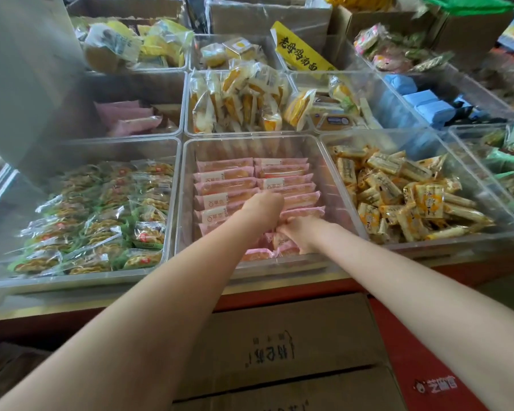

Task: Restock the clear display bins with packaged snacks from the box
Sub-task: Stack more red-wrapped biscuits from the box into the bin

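A clear bin (333, 161) in the middle of the front row holds two neat columns of pink-wrapped snack packets (226, 176). Both my hands are down inside it near the front. My left hand (264, 206) is bent at the wrist with its fingers hidden among the packets. My right hand (298, 232) grips pink packets (282, 243) at the bin's front edge, fingers curled over them. A brown cardboard box (294, 345) with closed flaps sits below the counter under my arms.
A bin of green-wrapped snacks (101, 221) stands to the left, a bin of yellow-wrapped snacks (404, 197) to the right. Behind lie bins of yellow cakes (238, 102), pink packets (128, 117) and blue packs (425, 102). Cardboard boxes (267, 16) line the back.
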A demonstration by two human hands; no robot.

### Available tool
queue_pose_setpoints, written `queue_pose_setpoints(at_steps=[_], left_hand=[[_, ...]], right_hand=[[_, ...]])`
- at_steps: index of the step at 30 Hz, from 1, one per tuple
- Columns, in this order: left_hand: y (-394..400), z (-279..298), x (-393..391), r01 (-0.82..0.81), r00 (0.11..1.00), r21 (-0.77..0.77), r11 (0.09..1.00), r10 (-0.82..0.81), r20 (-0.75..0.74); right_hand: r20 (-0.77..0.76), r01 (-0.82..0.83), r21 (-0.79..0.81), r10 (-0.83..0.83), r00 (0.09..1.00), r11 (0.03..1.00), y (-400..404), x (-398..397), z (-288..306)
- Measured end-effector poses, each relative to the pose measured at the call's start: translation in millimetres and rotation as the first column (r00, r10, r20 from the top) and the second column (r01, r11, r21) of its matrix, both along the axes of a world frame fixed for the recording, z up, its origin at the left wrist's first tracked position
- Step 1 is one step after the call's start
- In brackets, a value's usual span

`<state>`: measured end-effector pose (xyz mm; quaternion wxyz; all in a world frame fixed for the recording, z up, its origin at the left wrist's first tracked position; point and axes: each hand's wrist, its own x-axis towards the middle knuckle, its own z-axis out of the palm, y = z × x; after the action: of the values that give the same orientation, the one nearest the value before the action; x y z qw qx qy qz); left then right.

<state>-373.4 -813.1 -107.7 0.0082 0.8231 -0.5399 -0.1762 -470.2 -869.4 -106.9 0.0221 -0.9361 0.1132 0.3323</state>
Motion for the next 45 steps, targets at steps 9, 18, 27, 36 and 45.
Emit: queue_pose_setpoints(at_steps=[9, 18, 27, 36, 45], left_hand=[[56.2, 6.9, -2.7, 0.242, 0.97, 0.368, 0.898, -0.211, -0.124], [74.3, 16.4, 19.2, 0.04, 0.991, 0.045, 0.998, -0.033, -0.133], [238.4, 82.0, 89.3, -0.361, 0.922, -0.643, 0.676, 0.363, -0.136], [562.7, 72.6, 192.7, -0.543, 0.794, -0.542, 0.642, 0.603, -0.081], [845.8, 47.0, 281.5, -0.768, 0.639, -0.049, 0.638, 0.759, -0.127]], right_hand=[[0.09, 0.253, 0.101, -0.262, 0.961, 0.962, -23.9, -12.5, 21.0], [0.146, 0.328, -0.118, -0.311, 0.939, 0.937, 20.5, 2.8, 33.5], [0.531, 0.202, 0.364, -0.381, 0.757, 0.909, 206.3, 114.8, 81.9], [0.401, 0.058, 0.688, -0.445, 0.801, 0.724, 493.1, 244.6, 71.8], [0.298, -0.087, 0.643, -0.144, 0.944, 0.761, 739.1, 345.5, 49.1]])
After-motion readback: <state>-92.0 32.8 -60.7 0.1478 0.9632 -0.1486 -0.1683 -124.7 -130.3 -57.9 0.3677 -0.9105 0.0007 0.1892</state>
